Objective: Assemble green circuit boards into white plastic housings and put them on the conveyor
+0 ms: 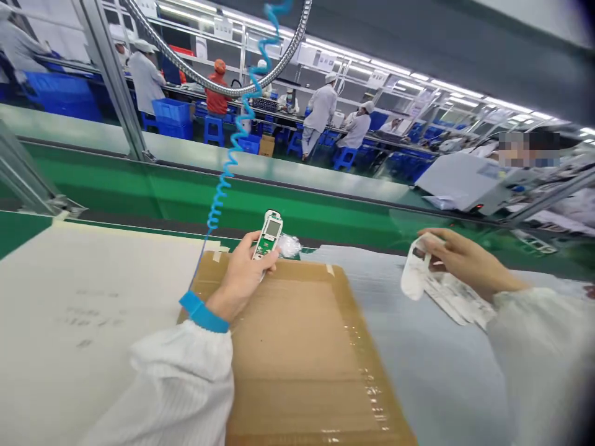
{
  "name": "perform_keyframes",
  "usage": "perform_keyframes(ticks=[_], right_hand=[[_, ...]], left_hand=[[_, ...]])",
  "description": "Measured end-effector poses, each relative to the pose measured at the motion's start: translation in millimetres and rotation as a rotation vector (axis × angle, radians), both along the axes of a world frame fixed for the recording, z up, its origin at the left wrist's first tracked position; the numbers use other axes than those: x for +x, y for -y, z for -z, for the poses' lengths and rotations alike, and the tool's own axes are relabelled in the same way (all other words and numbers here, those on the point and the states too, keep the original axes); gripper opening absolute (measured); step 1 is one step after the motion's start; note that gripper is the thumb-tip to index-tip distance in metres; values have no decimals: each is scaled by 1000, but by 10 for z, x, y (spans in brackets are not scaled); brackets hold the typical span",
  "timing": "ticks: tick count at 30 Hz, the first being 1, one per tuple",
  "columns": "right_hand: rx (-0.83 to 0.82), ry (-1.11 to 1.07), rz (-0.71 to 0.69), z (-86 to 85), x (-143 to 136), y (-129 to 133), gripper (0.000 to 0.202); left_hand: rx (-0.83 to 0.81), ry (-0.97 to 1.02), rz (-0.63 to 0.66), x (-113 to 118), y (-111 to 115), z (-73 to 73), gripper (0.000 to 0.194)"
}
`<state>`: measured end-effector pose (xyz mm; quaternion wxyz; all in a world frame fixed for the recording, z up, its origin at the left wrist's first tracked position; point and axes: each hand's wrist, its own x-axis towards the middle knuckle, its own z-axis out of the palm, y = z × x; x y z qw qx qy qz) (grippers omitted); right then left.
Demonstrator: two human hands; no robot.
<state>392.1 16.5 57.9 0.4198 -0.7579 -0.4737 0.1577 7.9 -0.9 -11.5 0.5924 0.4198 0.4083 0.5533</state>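
My left hand, with a blue strap at its wrist, is closed round a small device that shows a screen and a green circuit board. It is held above the far edge of a cardboard sheet. Just right of the device lies crumpled clear plastic. Out to the right, my right hand grips a white plastic shell between thumb and fingers. Below that hand, several white pieces lie on the grey surface, partly hidden by the hand and sleeve.
A coiled blue cord hangs down near my left wrist. The green belt runs across beyond the cardboard. Metal posts stand at the left, and a grey machine at the right. Several people work in the background.
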Motion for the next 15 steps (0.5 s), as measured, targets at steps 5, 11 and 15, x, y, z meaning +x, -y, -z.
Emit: perform_keyframes(ticks=[5,11,15], right_hand=[[-34,-475,-361,154,-1218,-47,42],[-229,-881,-509,744,-2150,-60,32],[-187,-1058,-696,847,-2114,-5,34]], left_hand=[[-32,-116,-106,-34,-19,-17,39],[82,-478,-241,-104,-65,53,39],[227,-665,-161,-70,-21,126,39]])
